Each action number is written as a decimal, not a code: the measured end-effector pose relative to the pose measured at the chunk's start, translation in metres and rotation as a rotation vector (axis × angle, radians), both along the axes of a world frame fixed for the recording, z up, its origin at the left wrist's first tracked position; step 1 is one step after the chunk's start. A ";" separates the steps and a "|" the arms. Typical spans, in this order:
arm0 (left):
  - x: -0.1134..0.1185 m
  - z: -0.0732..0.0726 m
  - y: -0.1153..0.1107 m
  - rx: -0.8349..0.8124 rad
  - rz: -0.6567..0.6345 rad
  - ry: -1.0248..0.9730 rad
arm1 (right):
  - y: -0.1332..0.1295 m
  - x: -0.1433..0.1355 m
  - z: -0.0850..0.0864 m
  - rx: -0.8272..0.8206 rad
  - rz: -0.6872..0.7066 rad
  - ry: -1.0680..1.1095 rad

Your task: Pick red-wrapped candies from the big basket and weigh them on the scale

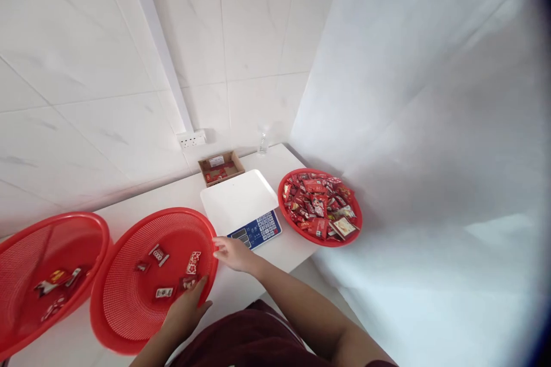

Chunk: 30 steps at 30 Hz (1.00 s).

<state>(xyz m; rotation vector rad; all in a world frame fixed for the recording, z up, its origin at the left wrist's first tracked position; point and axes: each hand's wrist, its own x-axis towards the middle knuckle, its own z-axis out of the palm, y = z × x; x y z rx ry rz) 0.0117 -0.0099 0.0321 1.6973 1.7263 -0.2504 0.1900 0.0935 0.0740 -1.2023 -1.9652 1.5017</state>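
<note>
A red mesh basket (124,275) stands at the front left of the white table, with several small wrapped sweets inside, among them a white-and-red packet (193,262) and a dark red packet (188,282). My left hand (185,311) lies over its near right rim, fingers inside by the dark red packet and thumb outside, closed on the rim. On the right side of the same rim, my right hand (232,253) pinches the edge with fingers and thumb. Just beyond the right hand is a digital scale (239,198) with a bare white pan and blue keypad.
Another red basket (101,226) with a few packets stands at far left. A red basket (286,215) heaped with red-wrapped sweets sits right of the scale. Behind are a cardboard box (235,163), a clear plastic object (262,143) and a wall socket (191,139). A pale wall rises right.
</note>
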 end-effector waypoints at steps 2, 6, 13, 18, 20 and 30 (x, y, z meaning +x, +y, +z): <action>-0.001 0.003 0.001 0.005 -0.029 0.023 | -0.006 0.026 -0.001 0.040 -0.114 -0.039; 0.000 0.009 0.004 0.054 -0.053 0.037 | -0.023 0.100 -0.012 0.163 -0.341 -0.269; 0.014 0.004 0.009 0.550 -0.072 -0.019 | -0.020 0.224 -0.029 0.249 -0.560 -0.620; 0.064 0.000 0.024 0.697 -0.105 -0.175 | 0.018 0.251 -0.027 0.274 -0.356 -0.688; 0.096 0.005 0.034 0.677 -0.119 -0.222 | 0.030 0.252 -0.024 0.301 -0.224 -0.755; 0.225 0.044 0.074 0.417 -0.060 -0.520 | 0.058 0.265 -0.029 0.307 -0.277 -0.659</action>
